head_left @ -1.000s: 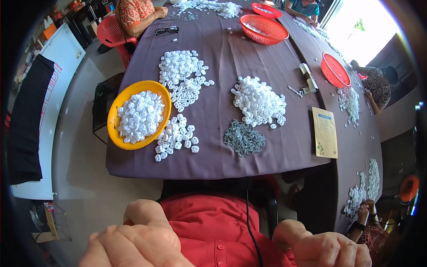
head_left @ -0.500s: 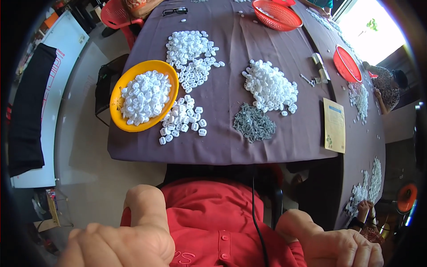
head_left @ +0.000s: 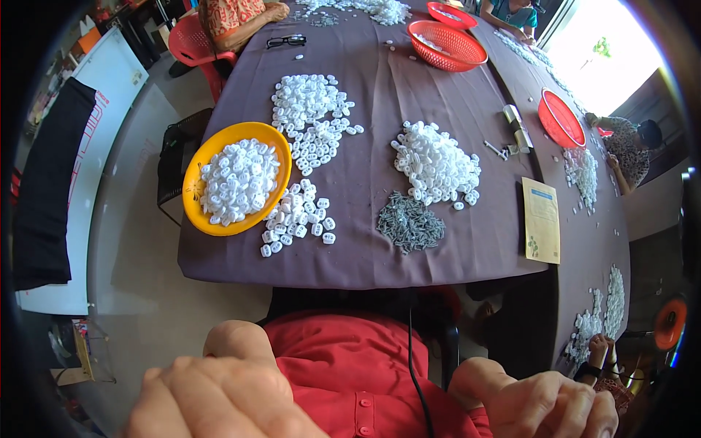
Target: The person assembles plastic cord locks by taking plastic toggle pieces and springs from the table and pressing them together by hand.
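Observation:
My left hand (head_left: 215, 398) is raised close to the view at the lower left, back and knuckles showing. Its fingers run out of sight below the lower edge. On the lower right is my right hand (head_left: 551, 405), its fingers bent and closed, the tips hidden. Neither touches the table. Ahead on the cloth lie a pile of small white plastic pieces (head_left: 436, 160) and a heap of small grey metal pins or screws (head_left: 411, 222). A yellow bowl (head_left: 191, 201) of white pieces stands at the left, with loose white pieces (head_left: 299, 213) beside it.
Another white pile (head_left: 307, 102) lies farther back. Red baskets (head_left: 456, 55) and glasses (head_left: 286, 41) are at the far side. A yellow packet (head_left: 541, 219) lies at the right. Other people sit around the brown-clothed table (head_left: 350, 255). A black cable (head_left: 411, 358) hangs over my red shirt.
The view has tilted up, so the table sits lower and a person's arm shows at the far left. My left hand has shifted slightly right; my right hand's fingers are bent more.

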### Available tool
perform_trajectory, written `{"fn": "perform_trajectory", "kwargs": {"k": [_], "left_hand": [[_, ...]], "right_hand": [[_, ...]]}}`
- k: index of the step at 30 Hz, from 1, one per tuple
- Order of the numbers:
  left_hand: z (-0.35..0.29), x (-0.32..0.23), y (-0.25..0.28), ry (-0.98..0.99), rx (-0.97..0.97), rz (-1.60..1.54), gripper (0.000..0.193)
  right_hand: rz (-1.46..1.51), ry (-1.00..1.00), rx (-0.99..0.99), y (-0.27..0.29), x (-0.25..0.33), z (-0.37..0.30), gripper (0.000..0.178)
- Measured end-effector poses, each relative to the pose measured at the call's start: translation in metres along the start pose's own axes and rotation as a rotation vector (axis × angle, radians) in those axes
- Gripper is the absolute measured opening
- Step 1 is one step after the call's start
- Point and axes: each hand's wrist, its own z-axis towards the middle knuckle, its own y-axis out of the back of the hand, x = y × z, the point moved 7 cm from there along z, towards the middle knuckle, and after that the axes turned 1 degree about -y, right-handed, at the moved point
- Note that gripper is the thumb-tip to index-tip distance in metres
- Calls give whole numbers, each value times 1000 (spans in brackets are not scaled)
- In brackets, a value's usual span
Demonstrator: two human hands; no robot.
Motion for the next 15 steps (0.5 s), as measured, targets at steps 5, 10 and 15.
{"fn": "perform_trajectory", "kwargs": {"k": [5, 10, 15], "left_hand": [[-2, 36, 28, -78, -173, -6, 10], [-46, 194, 121, 646, -156, 693, 12], [-64, 280, 186, 509, 6, 1157, 10]], "right_hand": [[-268, 253, -198, 43, -36, 11, 14], [-736, 36, -656, 165, -128, -20, 1], [-803, -170, -794, 255, -171, -69, 6]]}}
